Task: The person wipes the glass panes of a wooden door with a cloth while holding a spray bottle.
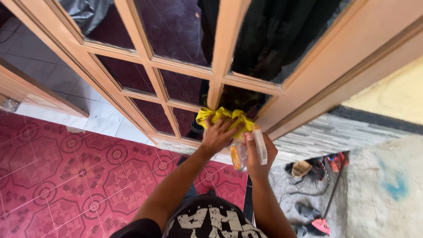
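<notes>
Both arms outstretched: left hand presses cloth.

The window frame is the landmark. Its wooden bars split the glass into small panes, so a hand can move only inside one pane before meeting a bar. In the lowest pane the left hand presses a yellow cloth against the glass, filling most of it. Just right of that, the right hand holds a spray bottle, close against the sloping side post. The panes up and left of the cloth are free. Below the frame, a stone ledge juts out.
</notes>
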